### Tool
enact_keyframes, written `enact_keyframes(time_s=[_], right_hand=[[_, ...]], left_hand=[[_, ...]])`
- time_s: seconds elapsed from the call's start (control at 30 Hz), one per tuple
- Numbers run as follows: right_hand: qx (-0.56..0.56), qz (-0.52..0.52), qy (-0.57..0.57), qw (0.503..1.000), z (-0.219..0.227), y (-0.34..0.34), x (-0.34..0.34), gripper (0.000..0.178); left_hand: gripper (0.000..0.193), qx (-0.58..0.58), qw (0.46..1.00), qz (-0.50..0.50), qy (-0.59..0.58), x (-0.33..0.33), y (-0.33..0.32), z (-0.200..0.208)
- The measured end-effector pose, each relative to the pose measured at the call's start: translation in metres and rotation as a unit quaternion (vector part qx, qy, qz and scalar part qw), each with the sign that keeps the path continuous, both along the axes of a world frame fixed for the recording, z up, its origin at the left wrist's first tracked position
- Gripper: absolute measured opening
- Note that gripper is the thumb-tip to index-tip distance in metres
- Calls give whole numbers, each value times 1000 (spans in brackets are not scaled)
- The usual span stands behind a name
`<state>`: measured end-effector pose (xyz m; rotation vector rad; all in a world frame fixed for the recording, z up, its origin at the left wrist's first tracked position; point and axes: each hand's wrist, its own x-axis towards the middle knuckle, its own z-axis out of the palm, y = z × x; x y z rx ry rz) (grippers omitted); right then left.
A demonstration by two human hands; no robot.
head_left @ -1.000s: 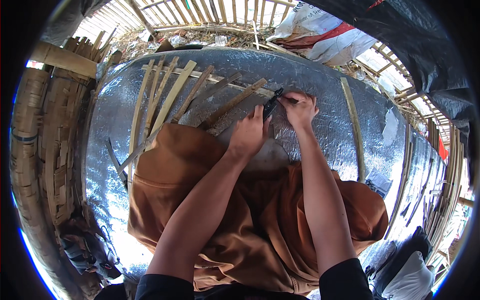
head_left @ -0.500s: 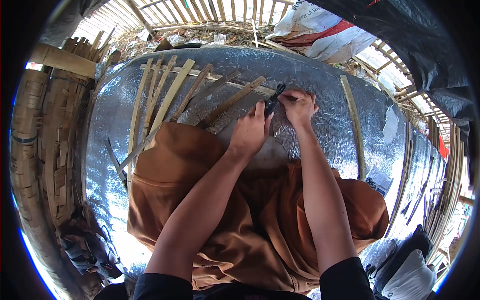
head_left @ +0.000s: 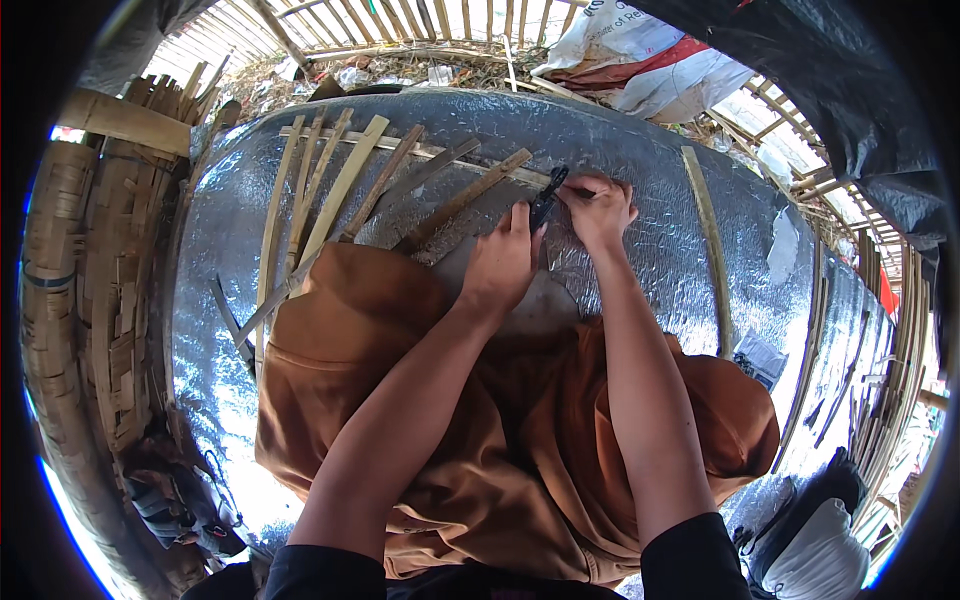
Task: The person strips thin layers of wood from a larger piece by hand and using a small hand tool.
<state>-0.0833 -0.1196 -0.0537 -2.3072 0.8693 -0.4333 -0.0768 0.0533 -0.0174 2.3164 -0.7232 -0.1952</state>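
My left hand is closed around a black hand tool, which looks like small pliers. The tool points up and away, its rounded head close to the fingertips of my right hand. Those fingers are pinched at the right end of a thin pale bamboo strip; the exact grip is partly hidden by the tool and fingers. Several upright bamboo strips cross over this long strip on the left, spread like a fan. Their near ends reach toward my left knee, in brown trousers.
A silvery foil mat lies under everything. One lone bamboo strip is to the right. Woven bamboo rolls stand at far left. More thin strips lie at far right, near a white-and-black bag. Dark plastic sheeting hangs at upper right.
Very little differs. Both hands and the black tool stay in nearly the same spot, with only a slight shift at the fingertips.
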Motion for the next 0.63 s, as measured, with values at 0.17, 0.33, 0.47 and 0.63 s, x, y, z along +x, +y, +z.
enact_keyframes(time_s=[0.17,0.33,0.47,0.63], right_hand=[[-8,0,6,1000,1,-3,-1,13],[-15,-4,20,1000,-3,-3,1,14],[-16,2,7,1000,-4,-4,1,14],[-15,-4,25,1000,-1,-4,2,21]], left_hand=[[36,-18,1000,-4,-6,-3,-3,6],[38,-11,1000,-15,-22,-3,1,0],[39,-26,1000,-12,-11,-3,-3,-1],[40,-32,999,9,-3,-3,-5,5]])
